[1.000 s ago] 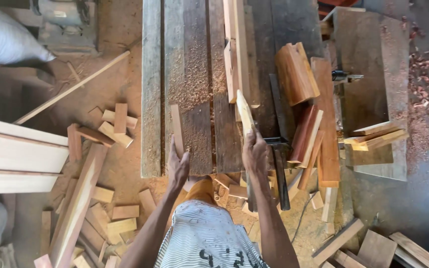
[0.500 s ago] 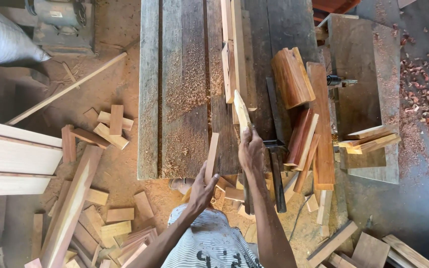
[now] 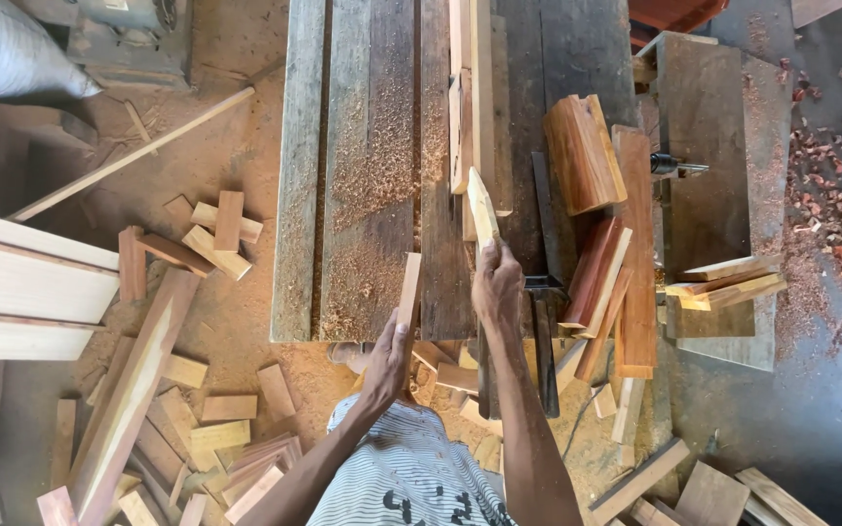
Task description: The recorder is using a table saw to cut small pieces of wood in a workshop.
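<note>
Right hand (image 3: 497, 282) closed around pale stick (image 3: 482, 207), fingers wrapped on its near end; long axis running away from the near edge of the table (image 3: 363, 146), tip tilted slightly left. Left hand (image 3: 389, 362) at the near edge, fingers pinching the lower end of a second strip (image 3: 409, 292), axis likewise front-to-back. Strip just left of stick, apart. Offcuts (image 3: 216, 234) on floor beyond the left edge.

Pale yellow wood strip (image 3: 482, 206) in the right grip, reddish-brown blocks (image 3: 584, 154) beyond it, grey weathered table (image 3: 372, 166), black-and-white striped shirt (image 3: 401, 477).
</note>
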